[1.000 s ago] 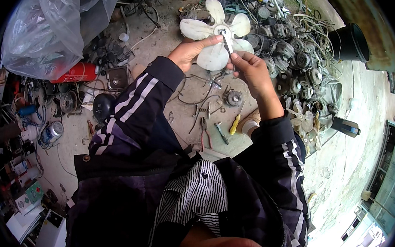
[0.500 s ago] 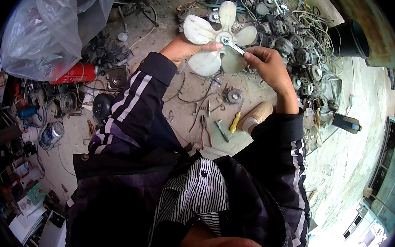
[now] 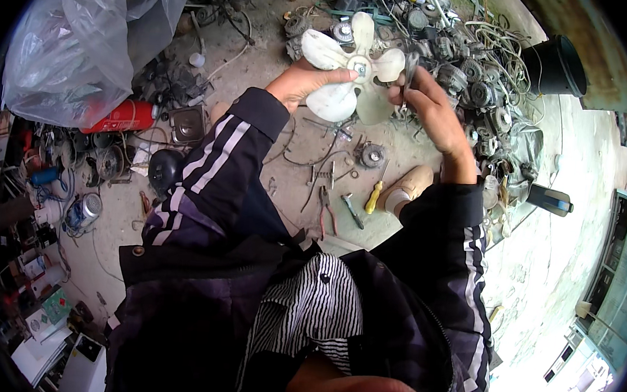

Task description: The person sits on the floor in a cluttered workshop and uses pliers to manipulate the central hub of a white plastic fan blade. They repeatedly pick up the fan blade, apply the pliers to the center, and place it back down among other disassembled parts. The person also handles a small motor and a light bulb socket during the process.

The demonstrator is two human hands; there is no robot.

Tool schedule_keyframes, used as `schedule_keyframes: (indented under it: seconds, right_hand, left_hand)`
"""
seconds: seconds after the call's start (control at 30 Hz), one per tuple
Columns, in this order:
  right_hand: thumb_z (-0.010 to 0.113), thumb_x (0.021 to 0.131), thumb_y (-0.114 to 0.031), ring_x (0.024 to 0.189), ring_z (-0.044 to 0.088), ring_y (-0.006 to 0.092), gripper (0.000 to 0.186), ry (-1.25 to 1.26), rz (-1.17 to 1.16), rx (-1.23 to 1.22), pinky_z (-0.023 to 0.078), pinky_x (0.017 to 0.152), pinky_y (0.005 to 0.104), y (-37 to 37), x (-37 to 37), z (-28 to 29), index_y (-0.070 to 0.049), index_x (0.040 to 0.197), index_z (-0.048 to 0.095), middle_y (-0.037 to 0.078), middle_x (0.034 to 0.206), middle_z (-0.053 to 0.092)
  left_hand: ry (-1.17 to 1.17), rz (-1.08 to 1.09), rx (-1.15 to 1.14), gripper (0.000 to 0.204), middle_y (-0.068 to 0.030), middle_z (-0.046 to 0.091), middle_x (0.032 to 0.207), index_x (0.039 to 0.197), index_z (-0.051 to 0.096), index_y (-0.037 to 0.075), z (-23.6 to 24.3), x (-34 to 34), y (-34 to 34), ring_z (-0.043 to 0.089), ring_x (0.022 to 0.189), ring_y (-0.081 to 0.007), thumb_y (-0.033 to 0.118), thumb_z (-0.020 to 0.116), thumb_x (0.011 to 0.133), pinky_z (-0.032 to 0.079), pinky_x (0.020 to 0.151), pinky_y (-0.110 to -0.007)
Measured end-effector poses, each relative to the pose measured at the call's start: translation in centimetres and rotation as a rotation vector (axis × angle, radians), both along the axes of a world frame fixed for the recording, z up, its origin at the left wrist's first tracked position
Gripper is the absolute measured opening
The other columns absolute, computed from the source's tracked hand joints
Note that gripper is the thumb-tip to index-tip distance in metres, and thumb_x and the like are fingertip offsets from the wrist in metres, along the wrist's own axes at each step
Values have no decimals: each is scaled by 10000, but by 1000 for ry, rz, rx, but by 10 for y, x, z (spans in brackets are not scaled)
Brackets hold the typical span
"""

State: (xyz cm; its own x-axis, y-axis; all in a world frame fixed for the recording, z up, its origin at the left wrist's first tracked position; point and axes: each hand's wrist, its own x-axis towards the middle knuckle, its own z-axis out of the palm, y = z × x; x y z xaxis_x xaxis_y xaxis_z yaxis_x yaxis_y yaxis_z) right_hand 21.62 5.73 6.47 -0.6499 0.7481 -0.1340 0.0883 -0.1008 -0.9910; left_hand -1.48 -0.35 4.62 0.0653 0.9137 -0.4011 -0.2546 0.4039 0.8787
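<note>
Looking down, we saw our left hand (image 3: 298, 86) clamping the white five-bladed fan (image 3: 362, 83), thumb at its hub (image 3: 362, 66), while our right hand (image 3: 429, 105) pinched a wrench (image 3: 411, 69) between its fingers, long axis pointing away from us, hub lying leftward.

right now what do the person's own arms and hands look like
The left hand and right hand are bare, with no gloves showing. The left sleeve is long and dark, purplish in places, with two pale stripes running down it. The right sleeve is dark too, with pale stripes along its outer side.
</note>
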Motion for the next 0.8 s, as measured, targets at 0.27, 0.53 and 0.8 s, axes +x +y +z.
schedule_keyframes:
  seconds: [0.27, 0.53, 0.8]
  right_hand:
    - [685, 790, -234, 609, 536, 183, 264, -357, -281, 465, 444, 586, 324, -20, -24, -14, 9, 858, 606, 101, 744, 575]
    - [721, 759, -216, 648, 590, 279, 194, -422, -399, 735, 463, 593, 341, -30, -31, -11, -53, 853, 672, 95, 770, 607]
    - [710, 751, -176, 680, 586, 288, 167, -401, -373, 805, 464, 604, 354, -30, -30, -11, -45, 842, 659, 90, 755, 588]
  left_hand:
    - [-140, -56, -67, 490, -59, 639, 1125, 1203, 578, 43, -15, 9, -7, 618, 989, -141, 245, 748, 791, 499, 852, -279]
    - [-318, -56, -150, 394, -50, 648, 1095, 1177, 585, 61, -26, 21, -8, 631, 963, -137, 161, 719, 820, 517, 841, -289]
    - [-306, -67, -129, 423, -43, 646, 1118, 1176, 602, 62, -28, 22, -10, 617, 993, -131, 222, 737, 808, 487, 861, -280]
